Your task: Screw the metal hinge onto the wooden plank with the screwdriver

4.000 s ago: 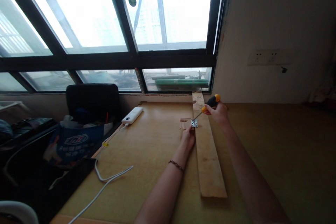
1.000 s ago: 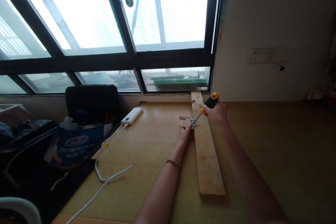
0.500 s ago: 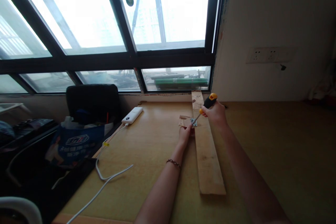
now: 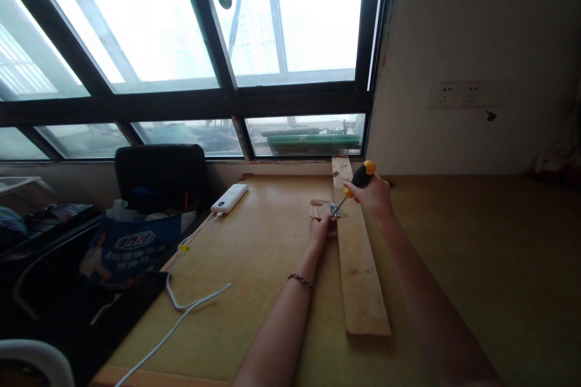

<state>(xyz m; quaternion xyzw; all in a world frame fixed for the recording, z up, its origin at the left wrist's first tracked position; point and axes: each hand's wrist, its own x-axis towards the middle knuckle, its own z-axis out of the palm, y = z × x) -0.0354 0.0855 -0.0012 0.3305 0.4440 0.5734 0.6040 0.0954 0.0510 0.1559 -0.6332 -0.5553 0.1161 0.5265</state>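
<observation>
A long wooden plank point(image 4: 358, 266) lies on the wooden table point(image 4: 254, 278), running away from me toward the window. A small metal hinge point(image 4: 335, 210) sits at the plank's left edge, over a small wood piece point(image 4: 318, 207). My right hand point(image 4: 373, 196) is shut on a screwdriver point(image 4: 358, 180) with a black and orange handle, its tip down on the hinge. My left hand point(image 4: 320, 231) rests just below the hinge, fingers pressing at it and the plank's edge. A bracelet is on my left wrist.
A white power bank point(image 4: 229, 198) with a white cable point(image 4: 190, 308) lies at the table's left. Beyond the left edge are a black chair point(image 4: 158, 175) and a blue bag point(image 4: 131, 248). Windows stand behind; wall sockets point(image 4: 458, 95) are on the right wall.
My hands stay at the hinge; the screwdriver handle has shifted slightly while its tip remains on the hinge. The view has moved a little.
</observation>
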